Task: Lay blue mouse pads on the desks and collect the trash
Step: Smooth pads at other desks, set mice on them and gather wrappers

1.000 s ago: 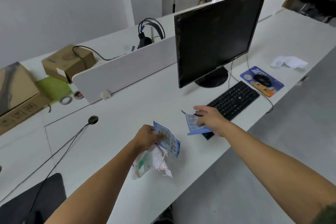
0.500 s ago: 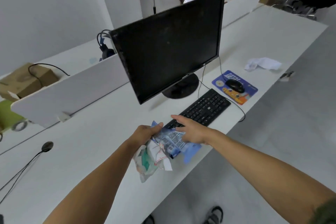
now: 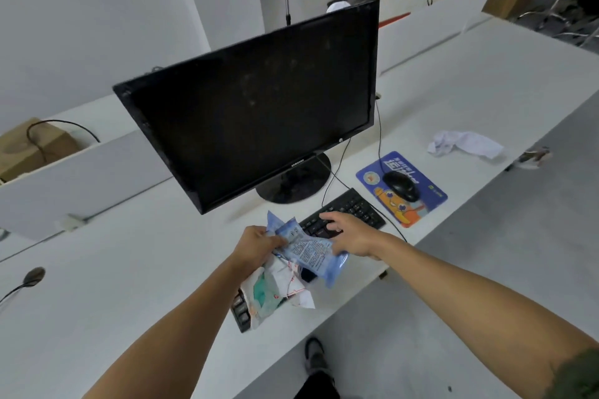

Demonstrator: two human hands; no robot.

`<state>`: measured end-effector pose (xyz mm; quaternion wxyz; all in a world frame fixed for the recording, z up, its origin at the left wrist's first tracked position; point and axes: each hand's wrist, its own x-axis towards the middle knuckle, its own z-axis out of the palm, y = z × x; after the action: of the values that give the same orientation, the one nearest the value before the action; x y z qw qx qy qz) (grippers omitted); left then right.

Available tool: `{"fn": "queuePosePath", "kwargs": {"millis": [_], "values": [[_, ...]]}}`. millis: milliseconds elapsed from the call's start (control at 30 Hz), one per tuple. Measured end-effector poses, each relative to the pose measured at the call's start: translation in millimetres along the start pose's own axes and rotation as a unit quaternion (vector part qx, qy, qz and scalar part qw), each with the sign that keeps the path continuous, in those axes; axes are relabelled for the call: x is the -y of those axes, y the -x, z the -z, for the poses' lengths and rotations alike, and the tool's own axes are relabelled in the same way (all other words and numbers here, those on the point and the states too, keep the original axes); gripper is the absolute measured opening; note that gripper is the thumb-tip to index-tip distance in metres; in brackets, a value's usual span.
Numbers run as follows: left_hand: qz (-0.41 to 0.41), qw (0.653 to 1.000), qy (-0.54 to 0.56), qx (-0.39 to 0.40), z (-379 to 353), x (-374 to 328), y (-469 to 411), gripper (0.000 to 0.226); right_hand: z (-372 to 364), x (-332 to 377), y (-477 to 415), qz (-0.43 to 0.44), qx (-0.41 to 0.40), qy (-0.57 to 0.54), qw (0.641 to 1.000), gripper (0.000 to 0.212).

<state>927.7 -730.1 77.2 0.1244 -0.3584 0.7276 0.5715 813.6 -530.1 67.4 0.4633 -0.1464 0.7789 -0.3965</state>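
My left hand (image 3: 257,246) grips a bundle of trash over the desk's front edge: blue printed wrappers (image 3: 311,249) on top and a white and green wrapper (image 3: 269,291) hanging below. Just to the right, my right hand (image 3: 351,235) has its fingers spread over the keyboard (image 3: 351,206), and its thumb touches the blue wrapper. A blue mouse pad (image 3: 421,207) with a cartoon print lies right of the keyboard, with a black mouse (image 3: 400,185) on it. Crumpled white paper (image 3: 463,144) lies further right on the desk.
A black monitor (image 3: 259,113) stands behind the keyboard, its cables running down to the white desk (image 3: 129,269). A low white divider (image 3: 81,178) runs along the back, with a cardboard box (image 3: 32,146) behind it. Another small scrap (image 3: 533,157) sits at the desk's far right edge.
My right hand carried its blue wrapper over to the left hand's bundle and now has its fingers spread. The view has shifted right along the desk, toward the monitor.
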Motion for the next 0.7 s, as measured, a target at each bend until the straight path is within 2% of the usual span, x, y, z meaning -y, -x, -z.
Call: {"fn": "queuePosePath", "kwargs": {"millis": [100, 167, 267, 400, 500, 700], "values": [[-0.022, 1.000, -0.006, -0.003, -12, -24, -27, 0.007, 32, -15, -20, -0.040, -0.044, -0.022, 0.998, 0.077], [-0.043, 0.999, -0.007, -0.010, -26, -44, -51, 0.014, 66, -25, -30, -0.075, -0.081, -0.025, 0.994, 0.068], [-0.065, 0.998, -0.013, 0.000, -51, -70, -81, 0.007, 124, -45, -39, -0.108, -0.148, 0.066, 0.981, 0.050], [-0.076, 0.996, -0.034, 0.024, -83, -101, -105, 0.014, 195, -73, -37, -0.151, -0.223, 0.091, 0.959, 0.058], [-0.075, 0.996, -0.039, 0.025, -107, -125, -123, 0.015, 249, -88, -35, -0.164, -0.243, 0.111, 0.950, 0.055], [-0.063, 0.996, -0.058, -0.027, -165, -172, -156, 0.011, 356, -109, -62, -0.134, -0.279, 0.284, 0.908, 0.067]]}}
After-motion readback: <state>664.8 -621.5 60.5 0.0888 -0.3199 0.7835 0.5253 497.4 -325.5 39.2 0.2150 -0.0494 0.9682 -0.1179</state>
